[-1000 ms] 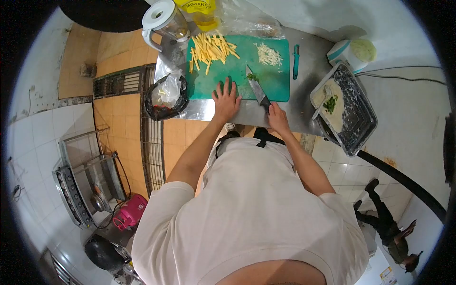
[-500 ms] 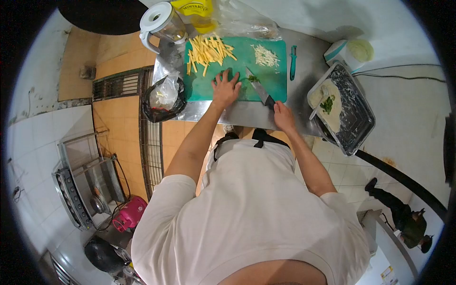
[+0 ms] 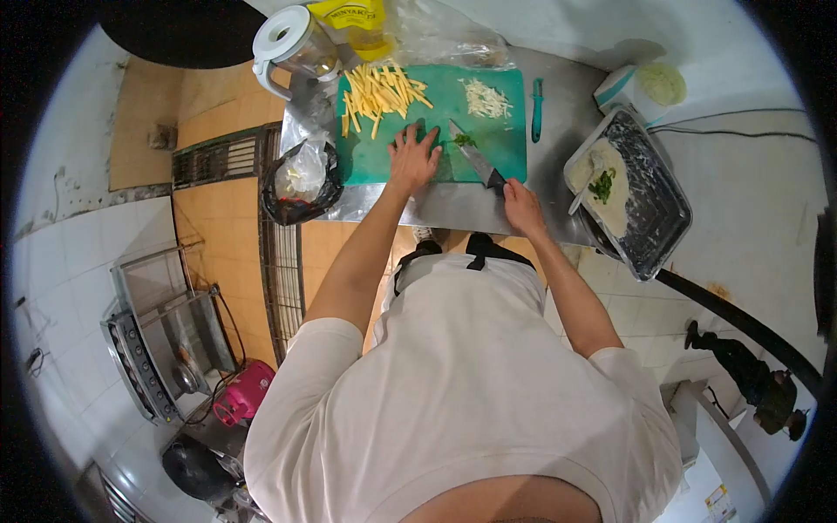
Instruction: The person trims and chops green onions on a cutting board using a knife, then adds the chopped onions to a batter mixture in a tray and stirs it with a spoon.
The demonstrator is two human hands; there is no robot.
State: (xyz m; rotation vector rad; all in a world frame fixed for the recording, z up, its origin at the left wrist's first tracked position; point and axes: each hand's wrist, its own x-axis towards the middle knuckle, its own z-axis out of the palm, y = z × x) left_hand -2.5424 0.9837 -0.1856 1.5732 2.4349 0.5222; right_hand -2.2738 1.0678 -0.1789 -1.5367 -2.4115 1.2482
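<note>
My right hand (image 3: pixel 521 207) is closed round the handle of a kitchen knife (image 3: pixel 478 162), whose blade lies over the cutting board, pointing up and left. Chopped green herbs (image 3: pixel 465 139) sit at the blade, near its tip. My left hand (image 3: pixel 413 157) rests with fingers spread on the green cutting board (image 3: pixel 375 155), left of the knife and holding nothing. Yellow cut sticks (image 3: pixel 384 93), looking like potato, are heaped on the board's upper left. A pile of finely chopped white pieces (image 3: pixel 486 99) lies at its upper right.
A green-handled peeler (image 3: pixel 536 112) lies right of the board. Farther right stands a black tray (image 3: pixel 649 187) with pale batter or flour, a spoon and greens. At left are a black-bagged bin (image 3: pixel 301 209) and a blender jug (image 3: pixel 305 52); behind, a yellow oil pouch (image 3: pixel 370 39). A person (image 3: pixel 750 370) is at far right.
The view has shifted slightly. Both hands, the knife and the herbs hold nearly the same places on the board. The person at far right appears slightly shifted.
</note>
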